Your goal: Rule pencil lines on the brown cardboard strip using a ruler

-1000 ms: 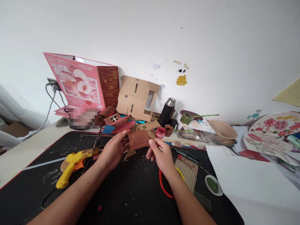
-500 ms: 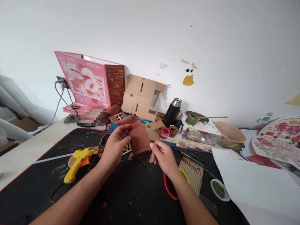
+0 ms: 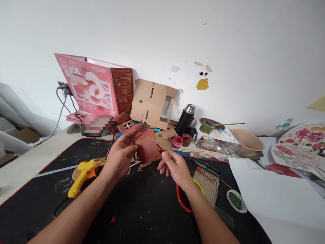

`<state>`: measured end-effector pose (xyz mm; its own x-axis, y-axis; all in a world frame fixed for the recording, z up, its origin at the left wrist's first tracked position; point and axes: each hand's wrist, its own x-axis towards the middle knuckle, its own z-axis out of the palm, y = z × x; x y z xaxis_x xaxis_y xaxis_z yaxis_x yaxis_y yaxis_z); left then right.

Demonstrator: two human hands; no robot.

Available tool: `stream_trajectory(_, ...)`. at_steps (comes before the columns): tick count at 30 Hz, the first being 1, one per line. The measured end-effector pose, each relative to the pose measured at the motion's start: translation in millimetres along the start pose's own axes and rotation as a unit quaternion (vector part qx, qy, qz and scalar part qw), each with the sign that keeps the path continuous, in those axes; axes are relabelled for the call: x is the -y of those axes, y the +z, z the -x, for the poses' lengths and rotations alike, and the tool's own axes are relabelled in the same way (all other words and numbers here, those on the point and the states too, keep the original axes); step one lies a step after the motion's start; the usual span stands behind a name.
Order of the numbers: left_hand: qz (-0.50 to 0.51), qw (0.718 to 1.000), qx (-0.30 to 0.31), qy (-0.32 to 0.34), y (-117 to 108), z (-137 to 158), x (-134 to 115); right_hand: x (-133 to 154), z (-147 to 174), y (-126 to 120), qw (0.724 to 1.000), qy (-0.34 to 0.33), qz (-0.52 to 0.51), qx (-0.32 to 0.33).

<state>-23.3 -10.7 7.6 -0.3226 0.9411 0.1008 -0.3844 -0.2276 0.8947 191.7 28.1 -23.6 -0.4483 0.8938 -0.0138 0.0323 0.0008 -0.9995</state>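
Note:
A reddish-brown painted cardboard piece (image 3: 147,148) is tilted up above the black mat, slightly curved. My left hand (image 3: 123,150) grips it by its left edge, fingers behind and thumb in front. By its lower right corner, my right hand (image 3: 171,164) pinches a thin dark-red strip (image 3: 159,147) that points up and left. Whether the strip touches the cardboard, I cannot tell. Under my right forearm lie scissors with red and yellow handles (image 3: 179,200), partly hidden. Small scraps show beneath the cardboard piece.
A yellow glue gun (image 3: 81,176) lies left on the black mat (image 3: 132,217). Corrugated cardboard (image 3: 209,186) and a dish of green paint (image 3: 236,201) are to the right. Behind stand paint jars (image 3: 177,142), a black thermos (image 3: 186,120), a cut-out box (image 3: 152,101) and a pink box (image 3: 93,88).
The cardboard piece has turned and shifted slightly left with my left hand. My right hand has come off its right edge a little, and the thin strip now shows. The view has shifted slightly.

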Motion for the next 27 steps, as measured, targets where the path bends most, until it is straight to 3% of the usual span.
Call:
stream_trajectory(5,-0.022,0.999,0.023,-0.014,2.6,3.5,5.6,1.1,-1.9,-3.4,0.998,-0.033,-0.02,-0.043)
stream_trajectory(11,-0.045,0.996,0.066,-0.034,6.2,9.3,20.8,2.1,1.4,-5.5,0.994,-0.064,0.06,-0.069)
stream_trajectory(15,-0.052,0.993,0.072,-0.072,3.4,9.0,22.1,6.2,2.8,-6.1,0.992,-0.066,0.066,-0.08)
stream_trajectory(20,-0.068,0.983,0.123,-0.118,6.1,10.2,22.8,8.8,4.2,-5.8,0.992,-0.068,0.074,-0.08)
stream_trajectory(27,-0.077,0.987,0.123,-0.076,10.8,11.2,22.0,5.7,4.7,-2.2,0.991,-0.068,0.082,-0.078)
